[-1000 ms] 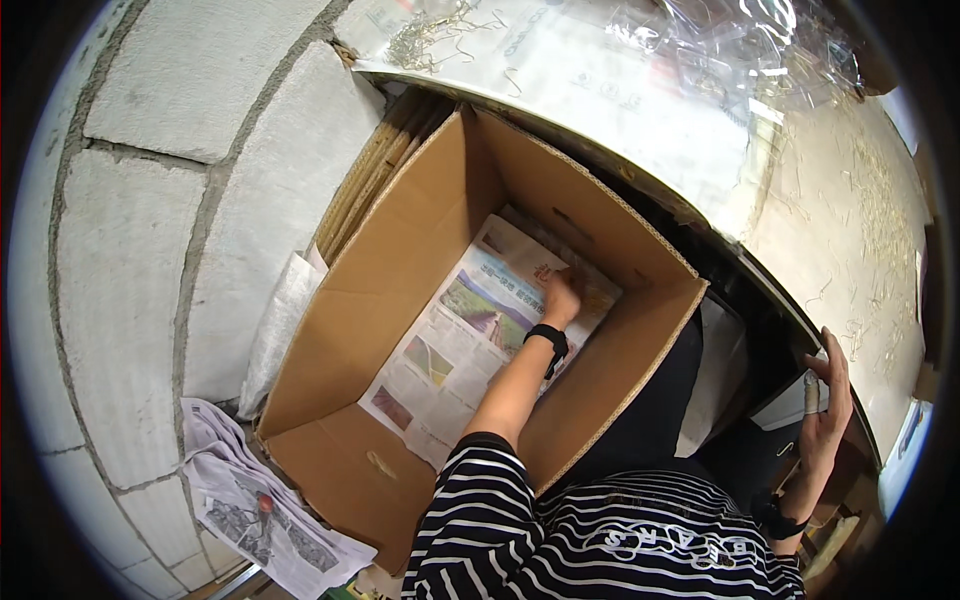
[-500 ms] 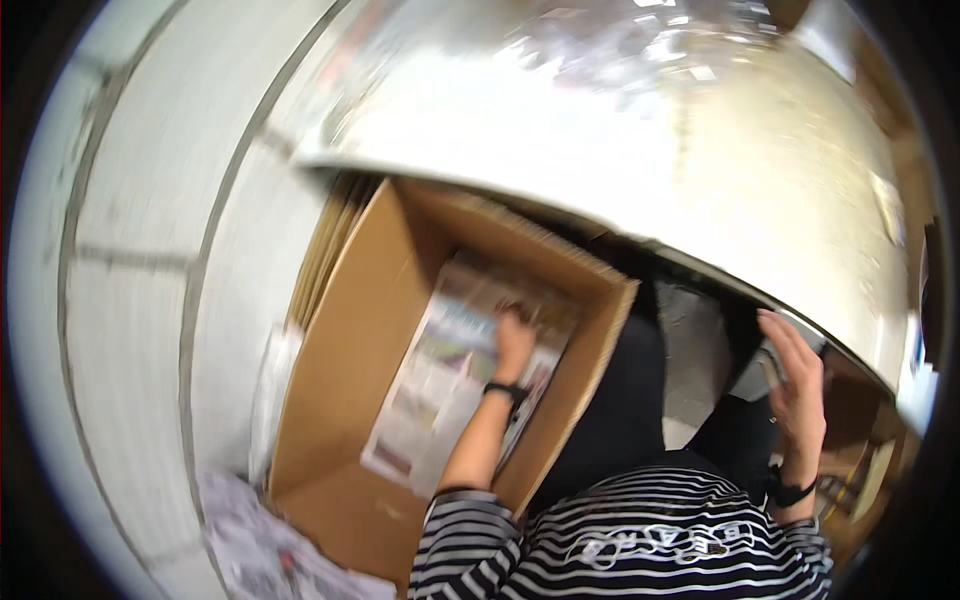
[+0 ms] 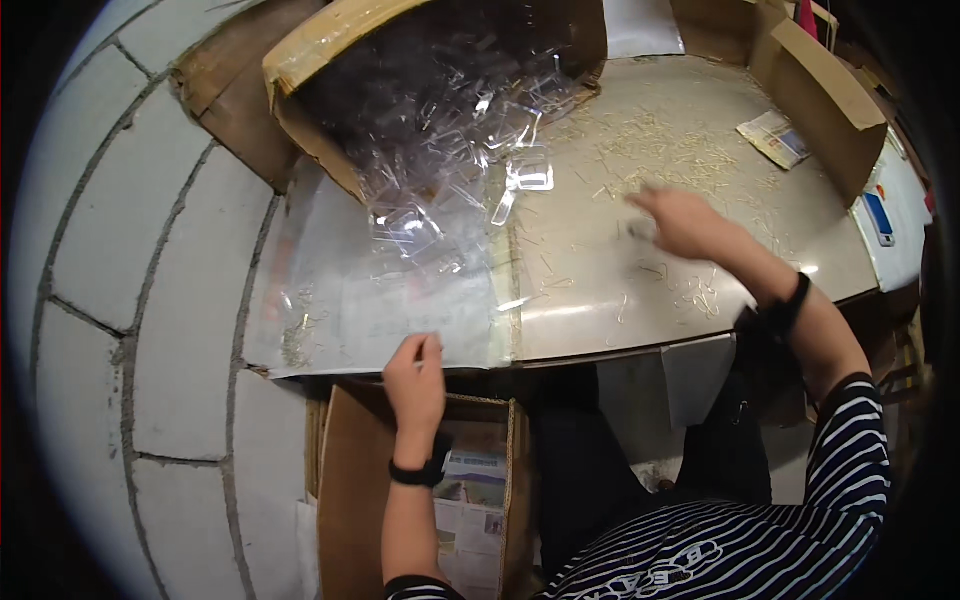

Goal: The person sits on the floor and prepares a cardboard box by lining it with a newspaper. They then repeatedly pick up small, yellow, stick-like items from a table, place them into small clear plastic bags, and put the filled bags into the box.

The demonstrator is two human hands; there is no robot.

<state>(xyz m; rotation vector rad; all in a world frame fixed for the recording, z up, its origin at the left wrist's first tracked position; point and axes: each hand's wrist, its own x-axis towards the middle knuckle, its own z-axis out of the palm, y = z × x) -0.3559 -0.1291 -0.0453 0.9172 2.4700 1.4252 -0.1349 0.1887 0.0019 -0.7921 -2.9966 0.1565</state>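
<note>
My left hand (image 3: 415,382) is raised at the table's front edge, above an open cardboard box (image 3: 342,490) with printed paper on its bottom. Its fingers are curled in; whatever they pinch, if anything, is too small to make out. Over the pale tabletop (image 3: 580,325), my right hand (image 3: 685,222) stretches its fingers leftward, slightly blurred, just above scattered thin gold-coloured wire pieces (image 3: 700,298). Between the hands and farther back, a heap of clear plastic pieces (image 3: 430,150) spills from a tipped cardboard box (image 3: 310,140).
A wall of pale blocks (image 3: 170,350) runs along the left. An upright cardboard piece (image 3: 820,110) stands at the back right, with a scrap of printed paper (image 3: 778,138) beside it. A blue-screened phone (image 3: 879,217) lies at the table's right end.
My left hand has come up out of the lower box to the table edge. My right hand has moved from beside the table to over the wire pieces. The view has shifted toward the tabletop.
</note>
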